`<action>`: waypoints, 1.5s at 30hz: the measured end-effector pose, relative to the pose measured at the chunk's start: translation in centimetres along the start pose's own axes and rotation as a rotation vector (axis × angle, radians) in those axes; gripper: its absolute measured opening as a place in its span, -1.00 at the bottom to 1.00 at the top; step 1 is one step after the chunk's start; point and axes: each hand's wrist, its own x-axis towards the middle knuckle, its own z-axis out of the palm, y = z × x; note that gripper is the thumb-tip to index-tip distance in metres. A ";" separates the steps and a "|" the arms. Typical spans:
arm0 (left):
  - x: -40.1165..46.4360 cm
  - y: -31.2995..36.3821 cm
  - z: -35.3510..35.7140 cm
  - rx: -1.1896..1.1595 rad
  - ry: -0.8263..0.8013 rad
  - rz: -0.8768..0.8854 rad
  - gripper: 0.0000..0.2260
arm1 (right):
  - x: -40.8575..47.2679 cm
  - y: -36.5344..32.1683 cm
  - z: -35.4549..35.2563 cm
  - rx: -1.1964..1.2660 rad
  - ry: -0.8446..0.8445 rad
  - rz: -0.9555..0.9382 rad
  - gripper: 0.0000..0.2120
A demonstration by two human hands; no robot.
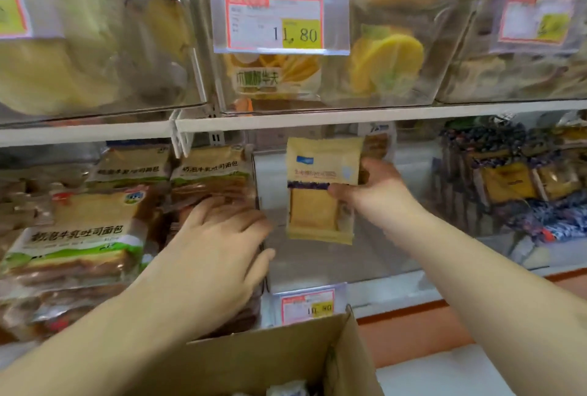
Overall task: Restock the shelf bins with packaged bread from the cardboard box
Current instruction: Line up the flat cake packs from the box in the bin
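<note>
Restocking a clear shelf bin point(374, 256). The right hand point(378, 187) pinched a yellow bread package point(320, 186) by its right edge, holding it upright inside the bin, probably to stand it face-out. The left hand point(222, 236), fingers extended and holding nothing, pressed against stacked toast packages point(209, 179) at the left, apparently steadying them. The cardboard box point(286, 360) sat near, below.

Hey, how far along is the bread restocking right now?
Done: the left bin's toast packs look stacked full. In hand: the right hand holds a yellow bread pack upright in the nearly bare middle bin, while the left hand rests at the divider. Left: the cardboard box still shows something inside.
</note>
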 end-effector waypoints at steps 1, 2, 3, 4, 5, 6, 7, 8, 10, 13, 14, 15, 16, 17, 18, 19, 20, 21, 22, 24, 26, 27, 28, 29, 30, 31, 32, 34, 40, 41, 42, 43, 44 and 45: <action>0.0 -0.1 0.4 0.004 0.022 0.012 -0.67 | 1.1 0.2 0.8 -0.060 -0.014 -0.016 -0.72; 0.0 -0.2 0.7 -0.005 0.045 0.020 -0.68 | 2.1 0.4 1.5 -0.109 -0.028 -0.028 -0.72; 0.0 -0.3 1.0 -0.016 0.069 0.025 -0.69 | 3.1 0.7 2.3 -0.131 -0.033 -0.046 -0.72; 0.0 -0.4 1.3 -0.022 0.097 0.031 -0.69 | 3.9 1.1 3.2 -0.128 -0.027 -0.066 -0.71; 0.0 -0.5 1.5 -0.028 0.116 0.033 -0.69 | 4.7 1.6 4.1 -0.129 -0.013 -0.084 -0.70; 0.0 -0.5 1.7 -0.035 0.126 0.035 -0.69 | 5.3 2.0 5.0 -0.139 0.002 -0.104 -0.69; 0.0 -0.5 1.8 -0.041 0.133 0.040 -0.69 | 5.7 2.5 5.8 -0.164 0.014 -0.121 -0.66; 0.1 -0.6 1.9 -0.043 0.140 0.046 -0.69 | 6.0 2.9 6.6 -0.191 0.024 -0.134 -0.65; 0.1 -0.6 2.1 -0.052 0.144 0.052 -0.69 | 6.5 3.7 7.8 -0.242 0.058 -0.174 -0.68; 0.1 -0.7 2.5 -0.078 0.171 0.048 -0.68 | 7.1 4.5 8.6 -0.293 0.123 -0.234 -0.69; 0.1 -0.7 2.6 -0.085 0.187 0.050 -0.68 | 7.4 4.8 8.6 -0.300 0.139 -0.237 -0.68; 0.1 -0.6 2.8 -0.092 0.201 0.053 -0.68 | 7.6 4.8 8.6 -0.303 0.144 -0.234 -0.67; 0.1 -0.6 2.9 -0.098 0.214 0.056 -0.68 | 7.7 4.7 8.4 -0.302 0.136 -0.234 -0.67; 0.1 -0.6 2.9 -0.103 0.221 0.059 -0.68 | 7.7 4.6 8.3 -0.295 0.118 -0.242 -0.65; 0.1 -0.6 3.0 -0.109 0.223 0.062 -0.68 | 7.6 4.5 8.0 -0.278 0.095 -0.257 -0.62; 0.1 -0.6 3.0 -0.115 0.221 0.064 -0.68 | 7.6 4.4 7.7 -0.257 0.069 -0.269 -0.59; 0.1 -0.6 3.1 -0.118 0.219 0.066 -0.68 | 7.5 4.3 7.3 -0.233 0.042 -0.279 -0.56; 0.0 -0.6 3.1 -0.119 0.214 0.065 -0.68 | 7.4 4.0 7.0 -0.210 0.017 -0.282 -0.55; 0.0 -0.6 3.1 -0.120 0.208 0.063 -0.68 | 7.4 3.7 6.6 -0.194 0.000 -0.277 -0.53; 0.0 -0.6 3.0 -0.119 0.203 0.058 -0.68 | 7.6 3.0 6.0 -0.215 -0.012 -0.272 -0.48; 0.1 -0.5 3.1 -0.120 0.207 0.058 -0.68 | 7.9 2.2 5.5 -0.318 -0.030 -0.312 -0.50; 0.1 -0.5 3.1 -0.122 0.216 0.058 -0.68 | 8.1 1.7 5.2 -0.396 -0.043 -0.342 -0.56; 0.1 -0.5 3.1 -0.122 0.226 0.060 -0.68 | 8.3 1.3 5.0 -0.476 -0.052 -0.367 -0.63; 0.1 -0.5 3.1 -0.121 0.233 0.063 -0.68 | 8.5 0.8 4.8 -0.526 -0.058 -0.392 -0.69; 0.1 -0.6 3.2 -0.121 0.238 0.066 -0.68 | 8.7 0.5 4.7 -0.529 -0.062 -0.420 -0.74; 0.2 -0.6 3.2 -0.125 0.241 0.068 -0.68 | 8.9 0.3 4.6 -0.501 -0.055 -0.446 -0.76; 0.2 -0.6 3.2 -0.130 0.244 0.071 -0.68 | 9.2 0.1 4.6 -0.464 -0.027 -0.465 -0.78; 0.2 -0.7 3.3 -0.133 0.249 0.077 -0.68 | 9.8 0.2 4.7 -0.411 0.065 -0.472 -0.80; 0.4 -0.7 3.4 -0.128 0.248 0.084 -0.68 | 10.8 2.4 5.7 -0.509 0.008 -0.527 -0.67; 0.4 -0.6 3.4 -0.126 0.250 0.081 -0.67 | 10.9 2.8 5.9 -0.564 0.027 -0.556 -0.62; 0.4 -0.6 3.5 -0.125 0.252 0.080 -0.67 | 11.1 3.1 6.0 -0.621 0.070 -0.599 -0.59; 0.4 -0.6 3.5 -0.125 0.253 0.079 -0.67 | 11.3 3.4 6.1 -0.668 0.117 -0.646 -0.56; 0.4 -0.6 3.6 -0.125 0.255 0.080 -0.68 | 11.4 3.5 6.1 -0.696 0.150 -0.680 -0.54; 0.4 -0.6 3.6 -0.124 0.257 0.081 -0.68 | 11.6 3.7 6.1 -0.702 0.168 -0.694 -0.51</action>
